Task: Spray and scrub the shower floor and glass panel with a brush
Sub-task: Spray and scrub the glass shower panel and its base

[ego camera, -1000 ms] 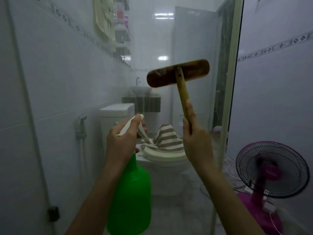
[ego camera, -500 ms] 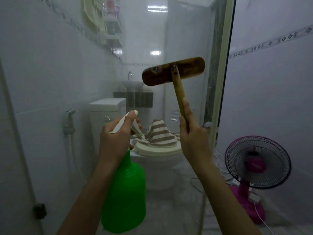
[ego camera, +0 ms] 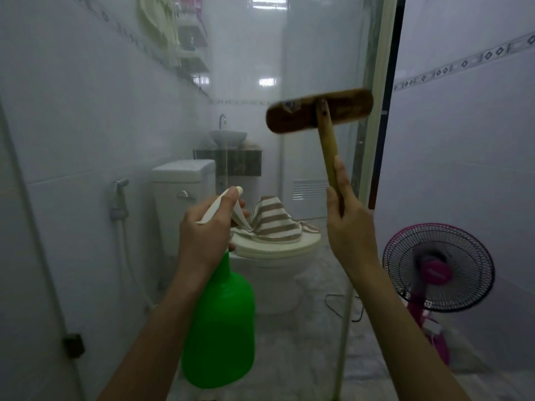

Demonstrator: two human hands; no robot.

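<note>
Narrow white-tiled bathroom, seen through a hazy, streaked glass panel [ego camera: 246, 47] filling the left and middle of the view and ending at a pale upright frame [ego camera: 376, 68] on the right. Marbled grey floor [ego camera: 304, 357] below, a patterned border strip high on both walls. Beyond the glass: a white toilet [ego camera: 269, 273] with lid down, a brown-and-white striped towel [ego camera: 275, 224] heaped on the lid, the cistern [ego camera: 182, 180] behind, a bidet sprayer [ego camera: 118, 198] hung on the left wall, a round basin [ego camera: 228, 137] on a dark counter further back, wall shelves [ego camera: 191, 53] high at left. Right of the frame, a pink fan [ego camera: 437, 270] standing on the floor by the wall, a dark cable [ego camera: 333, 305] looping over the tiles between toilet and fan. Small dark fitting [ego camera: 73, 344] low at left. Both forearms raised before the glass, covering part of the toilet bowl and floor. Left hand [ego camera: 208, 227] wrapped round the neck of a spray bottle [ego camera: 220, 328], fingers curled at the off-white trigger head, the bright green bulbous body hanging upright below the wrist. Right hand [ego camera: 350, 224] clenched round the lower handle of the brush [ego camera: 318, 114]. Brush held up at the right of the panel, just beside the frame, head above both hands: a long, rounded, dark brown wooden block set crosswise on a paler wooden handle, back toward the camera, right end tilted slightly higher, edges softly blurred. Bristles hidden behind the block; contact with the glass impossible to tell.
</note>
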